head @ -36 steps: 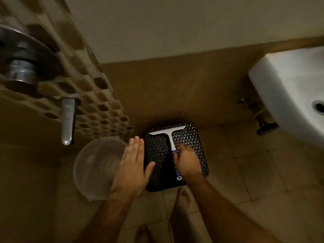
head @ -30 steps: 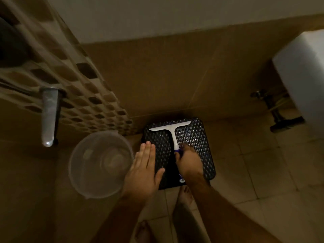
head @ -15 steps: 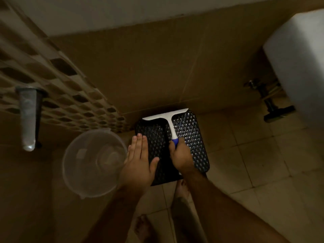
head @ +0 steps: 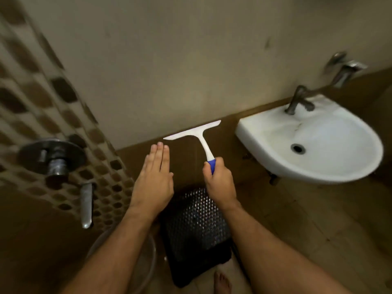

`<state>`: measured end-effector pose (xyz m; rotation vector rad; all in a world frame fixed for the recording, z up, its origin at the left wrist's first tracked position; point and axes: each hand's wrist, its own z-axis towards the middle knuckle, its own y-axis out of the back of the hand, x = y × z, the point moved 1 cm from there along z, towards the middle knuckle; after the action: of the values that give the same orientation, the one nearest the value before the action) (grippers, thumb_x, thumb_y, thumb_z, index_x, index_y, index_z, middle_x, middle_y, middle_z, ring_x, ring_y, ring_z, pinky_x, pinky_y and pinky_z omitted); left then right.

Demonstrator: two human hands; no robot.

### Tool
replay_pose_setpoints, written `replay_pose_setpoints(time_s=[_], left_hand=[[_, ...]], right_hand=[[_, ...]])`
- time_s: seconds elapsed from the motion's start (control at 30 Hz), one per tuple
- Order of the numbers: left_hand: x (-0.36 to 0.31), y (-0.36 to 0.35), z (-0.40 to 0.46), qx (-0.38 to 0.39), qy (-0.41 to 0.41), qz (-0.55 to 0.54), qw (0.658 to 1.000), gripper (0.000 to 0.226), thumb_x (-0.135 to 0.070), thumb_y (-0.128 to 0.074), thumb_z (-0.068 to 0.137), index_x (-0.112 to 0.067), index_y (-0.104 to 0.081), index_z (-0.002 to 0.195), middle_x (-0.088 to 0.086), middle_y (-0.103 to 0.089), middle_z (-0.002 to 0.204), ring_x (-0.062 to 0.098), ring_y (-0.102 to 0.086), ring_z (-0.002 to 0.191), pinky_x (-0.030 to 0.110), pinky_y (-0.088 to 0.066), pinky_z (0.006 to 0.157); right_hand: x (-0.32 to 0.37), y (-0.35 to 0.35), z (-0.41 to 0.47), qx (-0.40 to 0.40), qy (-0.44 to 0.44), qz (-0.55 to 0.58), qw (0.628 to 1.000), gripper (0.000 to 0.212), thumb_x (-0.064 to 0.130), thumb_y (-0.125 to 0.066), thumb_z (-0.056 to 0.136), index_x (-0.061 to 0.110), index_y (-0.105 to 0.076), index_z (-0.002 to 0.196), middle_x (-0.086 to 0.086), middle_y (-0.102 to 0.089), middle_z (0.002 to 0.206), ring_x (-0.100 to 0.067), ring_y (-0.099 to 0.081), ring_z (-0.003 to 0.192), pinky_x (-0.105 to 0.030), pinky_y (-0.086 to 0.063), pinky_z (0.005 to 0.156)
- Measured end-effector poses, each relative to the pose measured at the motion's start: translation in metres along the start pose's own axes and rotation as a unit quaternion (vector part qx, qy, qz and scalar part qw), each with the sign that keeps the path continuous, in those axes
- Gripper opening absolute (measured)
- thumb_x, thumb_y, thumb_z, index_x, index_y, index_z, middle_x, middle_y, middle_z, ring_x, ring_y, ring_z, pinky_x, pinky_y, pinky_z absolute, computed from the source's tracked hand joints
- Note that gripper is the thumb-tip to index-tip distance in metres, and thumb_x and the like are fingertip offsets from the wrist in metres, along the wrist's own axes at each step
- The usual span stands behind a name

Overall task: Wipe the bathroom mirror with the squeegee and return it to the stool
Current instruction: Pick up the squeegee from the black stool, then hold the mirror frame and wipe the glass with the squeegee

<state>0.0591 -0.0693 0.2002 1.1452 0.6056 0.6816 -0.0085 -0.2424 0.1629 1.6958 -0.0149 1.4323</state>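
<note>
From my feed: left hand (head: pixel 156 177) flat, fingers straight and together, holding nothing. Right hand (head: pixel 220 183) is wrapped round the blue grip of the squeegee (head: pixel 198 135) (blade up, near the wall), above the black stool (head: pixel 195 230). Sink (head: pixel 314 145) far right.

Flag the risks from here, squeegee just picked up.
1. The right hand grips the squeegee only at the blue end of its handle; the long blade could twist or swing.
2. The tap and basin lie close on the right; a swing that way might clip them.
3. The stool and clear bucket sit by the bare foot: trip hazard, likely worse in dim light.
</note>
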Motion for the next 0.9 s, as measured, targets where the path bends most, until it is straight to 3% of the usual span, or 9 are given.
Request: replay_pose_setpoints(time_s=[0.13,0.27,0.43,0.57,0.67,0.73,0.9], left_hand=[[-0.018,0.082,0.043,-0.074,-0.033,-0.012,0.997,0.075,-0.012,-0.055,0.086,0.002,-0.015,0.147,0.018,-0.013,0.155,0.027,-0.004,0.142,0.041,-0.014,0.115],[-0.048,0.169,0.091,-0.159,-0.085,-0.055,0.982,0.076,-0.003,-0.057,0.081,0.004,-0.019,0.146,0.019,-0.015,0.154,0.028,-0.007,0.142,0.043,-0.015,0.114],[-0.098,0.264,0.152,-0.257,-0.135,-0.092,0.952,0.078,0.004,-0.055,0.076,0.000,-0.022,0.147,0.016,-0.017,0.154,0.027,-0.007,0.142,0.045,-0.019,0.112],[-0.146,0.324,0.201,-0.325,-0.176,-0.100,0.924,0.079,0.006,-0.051,0.074,-0.002,-0.022,0.147,0.014,-0.018,0.154,0.022,-0.007,0.143,0.044,-0.020,0.109],[-0.185,0.355,0.239,-0.360,-0.201,-0.100,0.906,0.077,0.005,-0.048,0.077,-0.001,-0.018,0.148,0.016,-0.016,0.155,0.022,-0.005,0.143,0.042,-0.017,0.115],[-0.211,0.372,0.265,-0.384,-0.190,-0.117,0.896,0.073,0.001,-0.046,0.083,-0.004,-0.015,0.149,0.013,-0.013,0.156,0.019,-0.002,0.143,0.039,-0.015,0.115],[-0.263,0.413,0.330,-0.425,-0.202,-0.116,0.875,0.066,-0.002,-0.043,0.088,-0.008,-0.018,0.149,0.012,-0.017,0.155,0.021,-0.007,0.142,0.039,-0.015,0.114]], right_hand=[[0.061,0.072,0.010,-0.097,0.055,0.018,0.994,0.030,0.050,-0.039,0.090,0.020,-0.042,0.087,-0.002,-0.056,0.068,-0.021,-0.057,0.058,-0.040,-0.047,0.051],[0.125,0.169,0.028,-0.220,0.125,0.039,0.967,0.025,0.039,-0.047,0.092,0.018,-0.038,0.082,-0.010,-0.052,0.065,-0.033,-0.049,0.057,-0.035,-0.033,0.052],[0.189,0.285,0.052,-0.337,0.180,0.063,0.922,0.028,0.039,-0.047,0.090,0.012,-0.045,0.082,-0.010,-0.054,0.060,-0.035,-0.053,0.054,-0.040,-0.041,0.049],[0.218,0.363,0.078,-0.380,0.222,0.065,0.896,0.024,0.038,-0.045,0.092,0.017,-0.046,0.081,-0.001,-0.052,0.059,-0.018,-0.050,0.050,-0.032,-0.031,0.046],[0.227,0.408,0.098,-0.389,0.253,0.080,0.882,0.026,0.041,-0.041,0.094,0.017,-0.049,0.085,0.000,-0.055,0.063,-0.011,-0.052,0.051,-0.023,-0.038,0.043],[0.227,0.435,0.113,-0.392,0.276,0.096,0.873,0.026,0.042,-0.040,0.095,0.019,-0.049,0.088,0.003,-0.054,0.063,-0.003,-0.054,0.049,-0.010,-0.035,0.041],[0.229,0.494,0.156,-0.370,0.294,0.126,0.872,0.025,0.041,-0.039,0.098,0.019,-0.051,0.093,0.004,-0.055,0.068,-0.004,-0.055,0.054,-0.014,-0.039,0.046]])
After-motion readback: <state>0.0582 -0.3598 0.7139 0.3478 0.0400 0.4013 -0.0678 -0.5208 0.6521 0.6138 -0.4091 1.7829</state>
